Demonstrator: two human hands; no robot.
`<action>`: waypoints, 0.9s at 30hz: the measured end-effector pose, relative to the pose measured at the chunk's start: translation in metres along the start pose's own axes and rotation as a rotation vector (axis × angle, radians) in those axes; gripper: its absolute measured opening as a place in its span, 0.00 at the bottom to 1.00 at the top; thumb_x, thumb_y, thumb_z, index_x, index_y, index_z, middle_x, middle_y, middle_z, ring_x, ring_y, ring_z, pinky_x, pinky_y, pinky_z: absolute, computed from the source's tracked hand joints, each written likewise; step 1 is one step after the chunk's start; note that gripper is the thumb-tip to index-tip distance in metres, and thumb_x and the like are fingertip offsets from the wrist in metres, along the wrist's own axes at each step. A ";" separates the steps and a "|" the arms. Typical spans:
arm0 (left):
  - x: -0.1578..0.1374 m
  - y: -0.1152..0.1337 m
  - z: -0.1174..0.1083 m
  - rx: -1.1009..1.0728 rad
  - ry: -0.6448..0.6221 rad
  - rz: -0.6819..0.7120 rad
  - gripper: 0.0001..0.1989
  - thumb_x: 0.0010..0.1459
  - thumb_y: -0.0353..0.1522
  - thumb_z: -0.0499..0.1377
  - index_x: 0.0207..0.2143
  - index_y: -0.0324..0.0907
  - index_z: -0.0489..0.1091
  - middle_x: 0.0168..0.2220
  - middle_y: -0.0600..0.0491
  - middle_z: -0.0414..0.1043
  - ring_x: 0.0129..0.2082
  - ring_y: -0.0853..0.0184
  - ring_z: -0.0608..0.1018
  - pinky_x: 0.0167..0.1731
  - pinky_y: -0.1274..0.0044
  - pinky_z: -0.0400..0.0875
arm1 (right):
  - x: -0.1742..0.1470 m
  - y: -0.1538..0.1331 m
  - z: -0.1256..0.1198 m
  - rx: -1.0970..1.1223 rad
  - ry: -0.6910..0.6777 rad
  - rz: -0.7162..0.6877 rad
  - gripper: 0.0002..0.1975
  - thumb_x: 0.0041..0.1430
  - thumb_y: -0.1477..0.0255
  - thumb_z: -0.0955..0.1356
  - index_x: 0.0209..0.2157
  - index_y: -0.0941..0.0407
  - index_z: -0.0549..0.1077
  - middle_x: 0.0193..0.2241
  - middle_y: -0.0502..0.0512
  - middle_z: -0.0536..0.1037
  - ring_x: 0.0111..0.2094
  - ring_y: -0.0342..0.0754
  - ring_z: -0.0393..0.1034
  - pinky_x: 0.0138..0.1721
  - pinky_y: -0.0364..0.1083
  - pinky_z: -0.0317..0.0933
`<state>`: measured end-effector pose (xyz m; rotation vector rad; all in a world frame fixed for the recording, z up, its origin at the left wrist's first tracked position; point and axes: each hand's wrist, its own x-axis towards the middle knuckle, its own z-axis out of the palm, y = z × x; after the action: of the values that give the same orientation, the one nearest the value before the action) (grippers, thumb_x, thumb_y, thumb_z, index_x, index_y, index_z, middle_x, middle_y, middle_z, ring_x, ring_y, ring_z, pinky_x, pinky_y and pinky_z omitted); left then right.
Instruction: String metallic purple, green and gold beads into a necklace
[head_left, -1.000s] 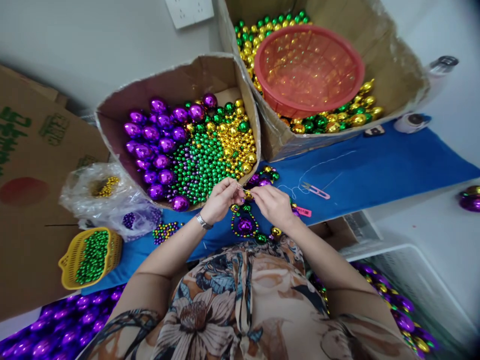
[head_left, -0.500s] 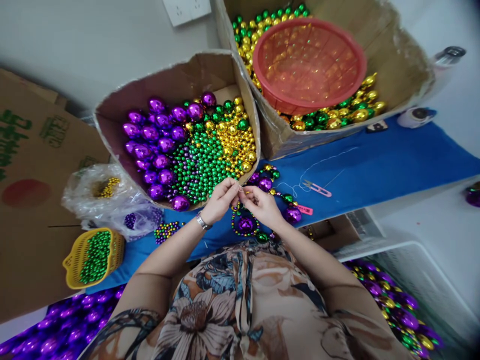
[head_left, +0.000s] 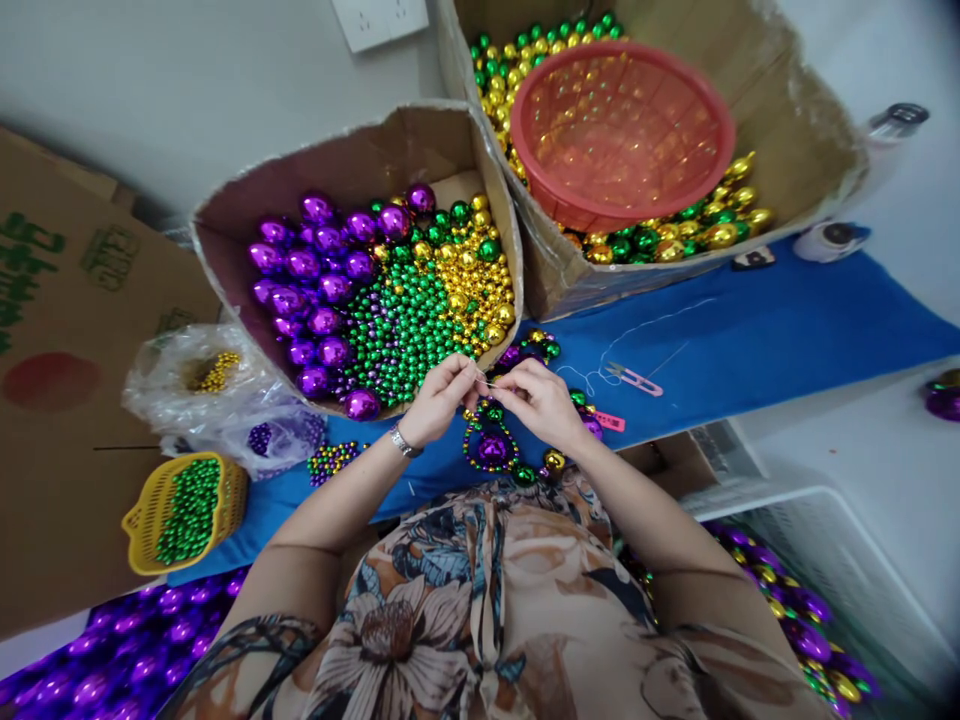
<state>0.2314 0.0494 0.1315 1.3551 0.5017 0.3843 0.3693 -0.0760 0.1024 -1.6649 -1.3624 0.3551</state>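
Note:
My left hand [head_left: 448, 397] and my right hand [head_left: 541, 402] are close together over the table's front edge, both with fingers pinched. A thin thread [head_left: 487, 384] spans the short gap between the two pinches. Just beneath the hands lies a bead string [head_left: 469, 445] of small purple, green and gold beads, looped around a large purple ball [head_left: 492, 449]. More of its balls rest behind and below my right hand, partly hidden by it. The thread ends inside my fingers cannot be made out.
A carton [head_left: 225, 215] of purple, green and gold beads stands ahead. Behind it, a bigger carton [head_left: 555, 285] holds a red basket [head_left: 517, 110]. Pink thread snips [head_left: 636, 379] lie right on the blue cloth [head_left: 750, 350]. A yellow basket [head_left: 142, 520] of green beads sits at left.
My right hand has moved slightly right, away from my left hand, and the thread now shows between them. A gold ball has come into view below my right hand.

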 end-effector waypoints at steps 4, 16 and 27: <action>0.001 0.001 0.000 0.027 -0.006 0.007 0.16 0.60 0.44 0.59 0.33 0.39 0.66 0.26 0.55 0.72 0.20 0.76 0.70 0.23 0.82 0.65 | -0.001 -0.002 -0.009 -0.155 -0.009 -0.037 0.11 0.63 0.62 0.67 0.33 0.53 0.76 0.33 0.53 0.73 0.33 0.44 0.68 0.33 0.43 0.61; 0.000 0.004 0.001 0.025 -0.011 0.002 0.17 0.59 0.45 0.60 0.32 0.39 0.66 0.26 0.55 0.72 0.21 0.76 0.72 0.24 0.82 0.67 | -0.005 0.001 -0.002 -0.051 -0.061 -0.010 0.09 0.64 0.65 0.66 0.39 0.54 0.75 0.33 0.52 0.74 0.30 0.42 0.66 0.34 0.43 0.62; 0.000 0.005 -0.002 -0.016 0.023 -0.019 0.17 0.58 0.45 0.61 0.32 0.39 0.66 0.25 0.56 0.72 0.20 0.75 0.71 0.23 0.82 0.66 | 0.002 0.003 0.012 -0.016 -0.075 -0.015 0.10 0.65 0.66 0.65 0.36 0.54 0.76 0.32 0.52 0.73 0.34 0.43 0.68 0.36 0.43 0.61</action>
<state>0.2309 0.0519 0.1364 1.3307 0.5285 0.3880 0.3632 -0.0684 0.0948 -1.6682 -1.4356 0.4029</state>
